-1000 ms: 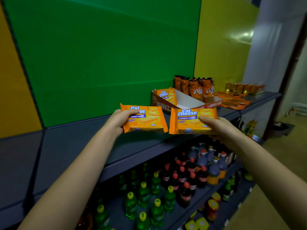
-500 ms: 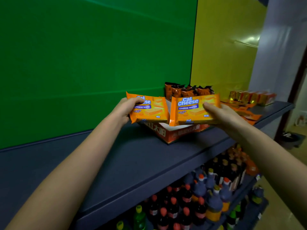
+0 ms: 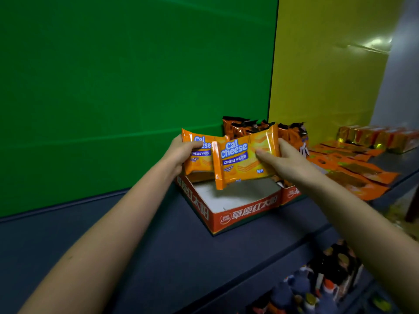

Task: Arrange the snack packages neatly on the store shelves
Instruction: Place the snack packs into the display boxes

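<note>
green panel [image 3: 113, 87], yellow panel [image 3: 328, 75] behind; bottles [image 3: 328, 275] below

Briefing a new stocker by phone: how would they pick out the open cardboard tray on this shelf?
Find where the green back panel meets the yellow panel; below, on the dark shelf, sits the cardboard tray. Unlike the flat orange packets to its right, it is an open red-orange box, white inside, with Chinese lettering.

A dark blue shelf [image 3: 136, 245] stretching along the wall, an open red box [image 3: 244, 211] sitting on it, flat orange packets [image 3: 353, 175] lying just right of the box, shiny gold packs [image 3: 371, 137] standing at the far end, bottles [image 3: 328, 279] standing on the shelf below
</note>
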A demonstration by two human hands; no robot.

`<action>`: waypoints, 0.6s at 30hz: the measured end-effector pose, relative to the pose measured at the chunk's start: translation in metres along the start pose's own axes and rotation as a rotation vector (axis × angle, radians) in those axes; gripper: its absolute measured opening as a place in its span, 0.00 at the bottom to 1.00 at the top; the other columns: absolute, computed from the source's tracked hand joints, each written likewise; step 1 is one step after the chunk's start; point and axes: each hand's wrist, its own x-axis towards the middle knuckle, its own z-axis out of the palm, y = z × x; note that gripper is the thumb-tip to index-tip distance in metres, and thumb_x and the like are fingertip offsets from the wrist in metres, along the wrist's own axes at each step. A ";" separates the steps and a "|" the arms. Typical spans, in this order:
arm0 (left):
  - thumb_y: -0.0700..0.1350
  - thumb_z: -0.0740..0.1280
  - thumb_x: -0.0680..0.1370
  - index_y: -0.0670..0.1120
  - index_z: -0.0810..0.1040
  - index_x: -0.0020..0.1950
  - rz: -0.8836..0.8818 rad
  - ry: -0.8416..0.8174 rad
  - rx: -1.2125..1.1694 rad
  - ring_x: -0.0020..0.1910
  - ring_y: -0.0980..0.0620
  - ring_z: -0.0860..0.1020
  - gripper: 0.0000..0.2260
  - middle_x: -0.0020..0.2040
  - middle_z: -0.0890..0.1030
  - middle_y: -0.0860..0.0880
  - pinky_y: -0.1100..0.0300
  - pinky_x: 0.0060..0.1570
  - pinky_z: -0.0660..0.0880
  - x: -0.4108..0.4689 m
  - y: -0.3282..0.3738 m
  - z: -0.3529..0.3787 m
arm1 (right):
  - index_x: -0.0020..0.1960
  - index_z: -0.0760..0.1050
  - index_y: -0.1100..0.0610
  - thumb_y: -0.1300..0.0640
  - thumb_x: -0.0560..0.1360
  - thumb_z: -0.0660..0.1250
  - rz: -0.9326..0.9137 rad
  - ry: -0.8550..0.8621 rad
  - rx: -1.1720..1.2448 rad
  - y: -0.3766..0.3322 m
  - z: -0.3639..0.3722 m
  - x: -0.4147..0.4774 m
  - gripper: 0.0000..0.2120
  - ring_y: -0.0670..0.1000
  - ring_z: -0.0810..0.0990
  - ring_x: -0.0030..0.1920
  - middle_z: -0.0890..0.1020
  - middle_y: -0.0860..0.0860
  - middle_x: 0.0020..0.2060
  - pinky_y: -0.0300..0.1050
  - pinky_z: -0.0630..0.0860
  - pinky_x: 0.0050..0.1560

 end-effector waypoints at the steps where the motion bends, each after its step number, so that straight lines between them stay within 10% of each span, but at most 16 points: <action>1: 0.36 0.67 0.74 0.47 0.73 0.42 0.007 0.008 0.022 0.36 0.52 0.78 0.07 0.43 0.80 0.45 0.58 0.41 0.77 0.005 -0.003 0.003 | 0.61 0.68 0.54 0.54 0.77 0.64 -0.010 -0.017 -0.013 0.004 0.001 0.006 0.15 0.52 0.81 0.49 0.80 0.54 0.55 0.49 0.78 0.53; 11: 0.36 0.71 0.72 0.46 0.74 0.40 -0.031 0.096 0.224 0.37 0.49 0.78 0.08 0.40 0.80 0.46 0.50 0.51 0.77 0.034 -0.015 0.009 | 0.67 0.65 0.59 0.54 0.77 0.63 -0.113 -0.211 -0.175 0.027 0.011 0.053 0.20 0.54 0.78 0.58 0.77 0.55 0.61 0.53 0.75 0.60; 18: 0.37 0.73 0.68 0.45 0.77 0.45 0.048 0.100 0.905 0.44 0.49 0.75 0.09 0.43 0.78 0.45 0.58 0.46 0.74 0.040 0.008 -0.008 | 0.65 0.65 0.58 0.54 0.75 0.67 -0.126 -0.291 -0.284 0.034 0.009 0.071 0.22 0.55 0.77 0.59 0.76 0.54 0.61 0.52 0.75 0.59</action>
